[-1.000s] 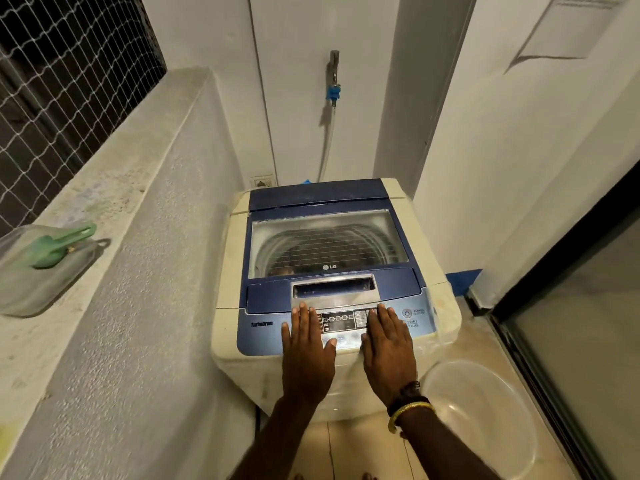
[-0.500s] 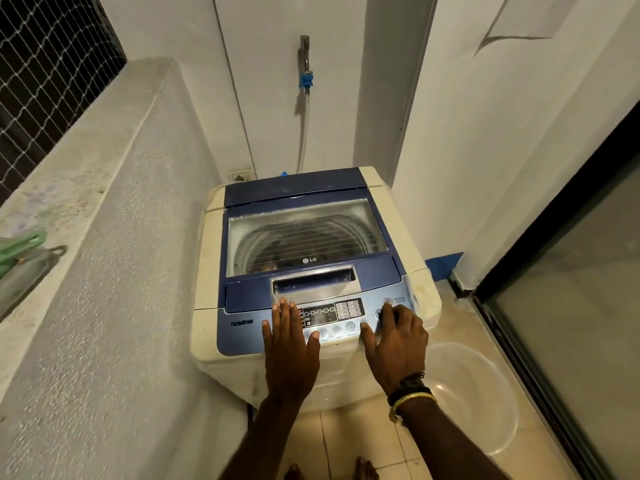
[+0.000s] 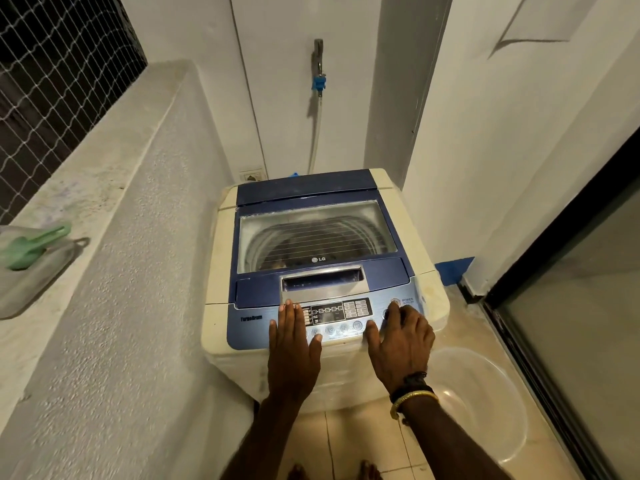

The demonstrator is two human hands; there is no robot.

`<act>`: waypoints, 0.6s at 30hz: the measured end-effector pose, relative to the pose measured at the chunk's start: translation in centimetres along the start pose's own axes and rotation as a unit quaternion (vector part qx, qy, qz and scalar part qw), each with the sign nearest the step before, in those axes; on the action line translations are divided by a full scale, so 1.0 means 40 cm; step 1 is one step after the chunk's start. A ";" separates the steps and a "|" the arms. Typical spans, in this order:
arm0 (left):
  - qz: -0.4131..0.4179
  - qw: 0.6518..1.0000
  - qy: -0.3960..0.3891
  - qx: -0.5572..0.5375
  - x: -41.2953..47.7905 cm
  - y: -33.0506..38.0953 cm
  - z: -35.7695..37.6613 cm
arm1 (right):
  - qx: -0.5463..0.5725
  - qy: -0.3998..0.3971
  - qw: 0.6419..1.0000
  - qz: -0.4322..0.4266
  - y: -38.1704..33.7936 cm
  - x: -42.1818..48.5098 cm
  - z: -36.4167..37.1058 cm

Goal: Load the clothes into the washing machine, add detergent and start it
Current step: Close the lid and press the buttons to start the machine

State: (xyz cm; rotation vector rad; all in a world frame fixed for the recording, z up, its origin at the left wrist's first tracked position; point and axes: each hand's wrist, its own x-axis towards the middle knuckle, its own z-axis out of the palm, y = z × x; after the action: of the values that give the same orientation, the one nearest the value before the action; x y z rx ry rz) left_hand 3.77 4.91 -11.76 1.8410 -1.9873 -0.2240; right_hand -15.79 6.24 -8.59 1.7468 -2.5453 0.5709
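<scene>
Your left hand lies flat on the front of the washer, fingers straight and close together, their tips at the left end of the control panel and the thumb spread out toward the row of round buttons. Your right hand rests on the panel's right end, its forefinger stretched out to the round button just below the power button, the other fingers loosely bent and the thumb lying along the panel's front edge; it holds nothing. The washer's lid is down, and through its clear window you can see the drum, with something dark low inside that is too dim to tell apart. On the ledge at your left, near its front end, a green scoop lies on a clear container. A clear basin stands on the floor just beside the washer's right front corner. A tap with a hose is on the wall behind the washer.
</scene>
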 end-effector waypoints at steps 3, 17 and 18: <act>0.002 1.000 0.019 -0.016 -0.028 -0.009 0.000 | 0.004 -0.015 1.000 -0.024 -0.004 0.009 0.012; 0.041 0.991 0.090 -0.092 -0.084 -0.062 0.014 | 0.088 0.005 0.996 -0.006 0.009 -0.013 0.025; 0.044 0.990 0.094 -0.095 -0.086 -0.063 0.013 | 0.086 0.005 0.996 -0.007 0.010 -0.014 0.026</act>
State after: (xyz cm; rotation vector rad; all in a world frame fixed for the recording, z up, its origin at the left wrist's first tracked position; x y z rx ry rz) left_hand 5.96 7.93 -13.88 1.5926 -1.8451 -0.1984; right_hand -15.74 6.54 -9.81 1.8049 -2.5430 0.8177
